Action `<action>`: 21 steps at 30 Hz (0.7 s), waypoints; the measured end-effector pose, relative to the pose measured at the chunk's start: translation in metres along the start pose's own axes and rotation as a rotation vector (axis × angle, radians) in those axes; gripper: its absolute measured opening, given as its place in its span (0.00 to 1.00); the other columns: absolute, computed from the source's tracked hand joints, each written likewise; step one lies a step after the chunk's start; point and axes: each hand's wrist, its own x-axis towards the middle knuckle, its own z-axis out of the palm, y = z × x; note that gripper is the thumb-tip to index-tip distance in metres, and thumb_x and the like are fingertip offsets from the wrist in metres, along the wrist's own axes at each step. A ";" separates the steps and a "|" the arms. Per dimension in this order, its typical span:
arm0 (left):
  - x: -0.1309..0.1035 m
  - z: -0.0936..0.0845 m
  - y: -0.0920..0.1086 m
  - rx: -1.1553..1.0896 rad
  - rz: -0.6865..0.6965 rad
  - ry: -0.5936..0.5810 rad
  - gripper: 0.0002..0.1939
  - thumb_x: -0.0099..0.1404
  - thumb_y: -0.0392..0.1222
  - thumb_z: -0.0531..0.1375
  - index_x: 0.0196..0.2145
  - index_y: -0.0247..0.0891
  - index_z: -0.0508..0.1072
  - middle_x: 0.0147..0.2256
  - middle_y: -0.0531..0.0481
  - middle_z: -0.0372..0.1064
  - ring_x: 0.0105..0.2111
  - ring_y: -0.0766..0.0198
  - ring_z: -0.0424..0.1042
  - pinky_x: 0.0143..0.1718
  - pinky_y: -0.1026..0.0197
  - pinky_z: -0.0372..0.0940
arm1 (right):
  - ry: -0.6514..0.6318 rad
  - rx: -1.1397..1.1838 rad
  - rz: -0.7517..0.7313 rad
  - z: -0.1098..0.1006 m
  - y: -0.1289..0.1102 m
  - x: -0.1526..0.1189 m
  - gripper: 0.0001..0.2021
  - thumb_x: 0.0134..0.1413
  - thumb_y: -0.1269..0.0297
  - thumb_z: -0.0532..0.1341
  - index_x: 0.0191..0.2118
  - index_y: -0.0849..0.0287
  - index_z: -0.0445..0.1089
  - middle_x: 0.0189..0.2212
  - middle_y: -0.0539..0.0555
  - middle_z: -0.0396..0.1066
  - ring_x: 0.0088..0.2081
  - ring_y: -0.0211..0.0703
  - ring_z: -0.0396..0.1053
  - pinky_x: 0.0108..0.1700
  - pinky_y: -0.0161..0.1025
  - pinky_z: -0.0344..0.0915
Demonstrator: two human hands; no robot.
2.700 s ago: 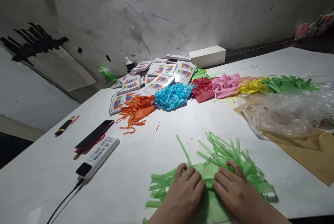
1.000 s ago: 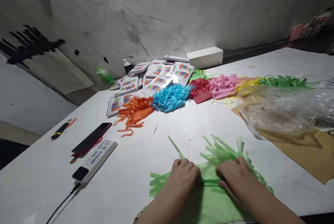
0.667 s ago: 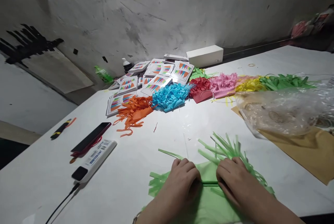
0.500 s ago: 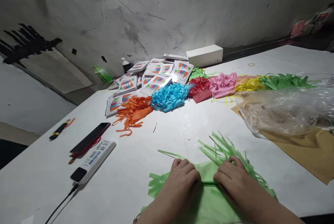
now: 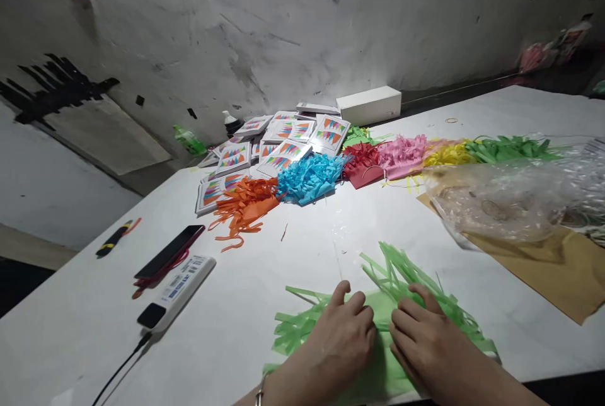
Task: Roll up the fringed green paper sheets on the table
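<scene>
Light green tissue paper [image 5: 378, 381] with fringed strips at both sides lies on the white table at the front. My left hand [image 5: 343, 333] is on its left part, fingers curled into the paper and the index finger a little raised. Close beside it, my right hand [image 5: 423, 330] has its fingers bent around the paper's middle. Both hands hold the paper between them, with their thumbs hidden. Loose green strips fan out beyond and outside both hands.
Behind lie fringed bundles in orange [image 5: 250, 201], blue [image 5: 312, 179], red [image 5: 363, 166], pink [image 5: 404, 154], yellow [image 5: 449, 152] and green. Printed packets [image 5: 283, 154], a white box [image 5: 368, 105], phone [image 5: 170, 251], power strip [image 5: 182, 292], plastic bag [image 5: 496, 198] and brown paper [image 5: 539, 267] surround them.
My hands have moved slightly on the green paper, the left one shifting right and lifting its index finger. The folded green edge between them shows less. The view has shifted a little.
</scene>
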 end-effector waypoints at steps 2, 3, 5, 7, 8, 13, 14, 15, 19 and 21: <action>0.005 0.001 -0.007 -0.037 -0.015 -0.060 0.12 0.64 0.37 0.65 0.24 0.40 0.69 0.24 0.56 0.70 0.32 0.61 0.64 0.46 0.51 0.52 | 0.032 -0.032 0.051 0.004 -0.003 0.005 0.09 0.55 0.68 0.63 0.26 0.52 0.64 0.25 0.45 0.67 0.32 0.45 0.66 0.55 0.55 0.61; 0.007 0.001 -0.010 -0.070 -0.035 -0.090 0.13 0.63 0.37 0.66 0.23 0.40 0.68 0.24 0.56 0.70 0.32 0.62 0.64 0.44 0.52 0.53 | 0.048 -0.050 0.067 0.006 -0.004 0.007 0.09 0.54 0.68 0.64 0.26 0.52 0.64 0.24 0.45 0.67 0.31 0.45 0.66 0.53 0.54 0.62; 0.007 -0.002 -0.016 -0.144 -0.080 -0.140 0.12 0.60 0.36 0.67 0.23 0.40 0.68 0.25 0.57 0.72 0.31 0.63 0.64 0.41 0.53 0.52 | 0.063 -0.076 0.072 0.009 -0.005 0.009 0.09 0.52 0.71 0.64 0.26 0.53 0.64 0.24 0.46 0.67 0.30 0.45 0.66 0.51 0.53 0.63; 0.004 -0.005 -0.016 -0.156 -0.099 -0.129 0.12 0.60 0.36 0.66 0.23 0.40 0.67 0.26 0.58 0.72 0.31 0.64 0.64 0.41 0.53 0.51 | 0.070 -0.097 0.049 0.010 -0.005 0.009 0.11 0.49 0.76 0.63 0.26 0.53 0.64 0.23 0.45 0.67 0.30 0.44 0.65 0.53 0.53 0.62; 0.002 -0.006 -0.015 -0.134 -0.090 -0.107 0.12 0.61 0.35 0.65 0.23 0.40 0.67 0.26 0.58 0.71 0.31 0.64 0.64 0.42 0.52 0.51 | 0.070 -0.103 0.033 0.010 -0.005 0.009 0.11 0.48 0.78 0.63 0.26 0.53 0.65 0.23 0.46 0.67 0.30 0.44 0.65 0.54 0.53 0.61; 0.000 -0.005 0.001 -0.028 -0.034 -0.041 0.13 0.66 0.35 0.62 0.24 0.40 0.68 0.25 0.56 0.69 0.33 0.60 0.64 0.50 0.48 0.49 | 0.066 -0.104 -0.013 0.009 -0.004 0.006 0.10 0.48 0.77 0.62 0.26 0.53 0.67 0.24 0.46 0.68 0.32 0.44 0.65 0.59 0.52 0.58; 0.002 -0.004 0.002 -0.034 -0.034 -0.053 0.12 0.67 0.35 0.62 0.25 0.40 0.69 0.25 0.55 0.70 0.33 0.60 0.64 0.50 0.48 0.50 | 0.070 -0.098 -0.014 0.009 -0.004 0.006 0.10 0.48 0.77 0.63 0.26 0.53 0.67 0.24 0.46 0.68 0.32 0.44 0.65 0.59 0.52 0.58; 0.003 -0.004 0.003 -0.047 -0.041 -0.071 0.12 0.66 0.34 0.62 0.25 0.39 0.70 0.26 0.55 0.70 0.33 0.60 0.65 0.50 0.48 0.51 | 0.077 -0.091 -0.011 0.009 -0.004 0.007 0.10 0.48 0.77 0.63 0.26 0.53 0.67 0.24 0.46 0.68 0.31 0.44 0.65 0.58 0.52 0.58; 0.009 -0.007 -0.011 -0.124 -0.086 -0.128 0.12 0.61 0.35 0.66 0.23 0.40 0.69 0.25 0.56 0.72 0.31 0.62 0.65 0.41 0.53 0.55 | 0.114 -0.057 0.042 0.011 -0.007 0.012 0.11 0.51 0.73 0.64 0.24 0.53 0.65 0.23 0.45 0.68 0.31 0.45 0.66 0.55 0.53 0.60; 0.010 -0.009 -0.019 -0.163 -0.098 -0.143 0.13 0.58 0.37 0.68 0.22 0.40 0.68 0.24 0.58 0.71 0.30 0.64 0.66 0.36 0.55 0.55 | 0.141 -0.029 0.085 0.013 -0.008 0.015 0.11 0.51 0.72 0.65 0.24 0.53 0.64 0.23 0.45 0.69 0.30 0.46 0.67 0.52 0.54 0.61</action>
